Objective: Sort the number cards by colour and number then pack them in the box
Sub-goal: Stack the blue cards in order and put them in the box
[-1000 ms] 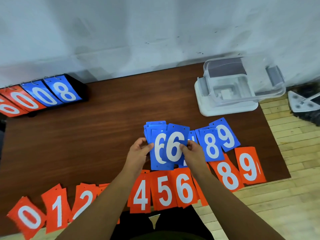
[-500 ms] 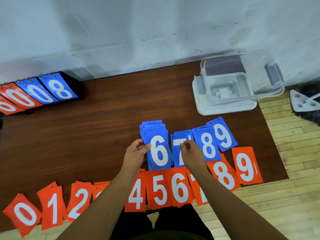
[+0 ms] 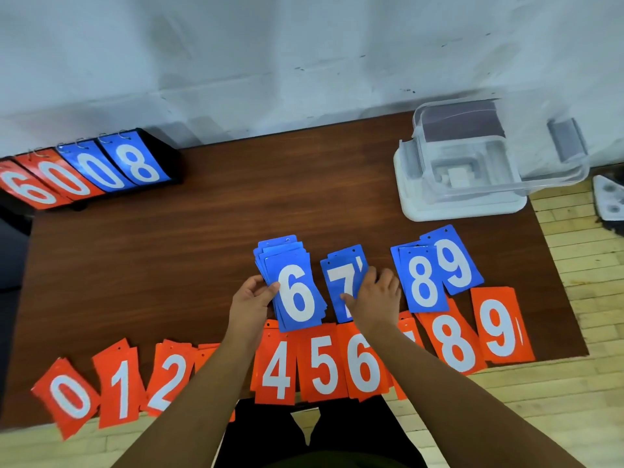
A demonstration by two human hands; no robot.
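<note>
Four blue groups: the blue 6 stack (image 3: pixel 297 292) in the left hand (image 3: pixel 251 298), the blue 7 pile (image 3: pixel 341 275) under the right hand (image 3: pixel 378 295), the blue 8 pile (image 3: pixel 422 282) and blue 9 card (image 3: pixel 454 261) right of it; below the hands, eight orange cards (image 3: pixel 322 363) are readable, two more are half covered; one clear box (image 3: pixel 439 184); one scoreboard (image 3: pixel 101 170) showing four digits.

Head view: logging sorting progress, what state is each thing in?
blue stack, gripped by left hand, 6 on top
blue 7 card, on table, held by right hand
blue 8 pile, on table, overlapping blue 9 card
orange cards, laid in a row
box, open, no cards inside
scoreboard, showing 6008
</note>
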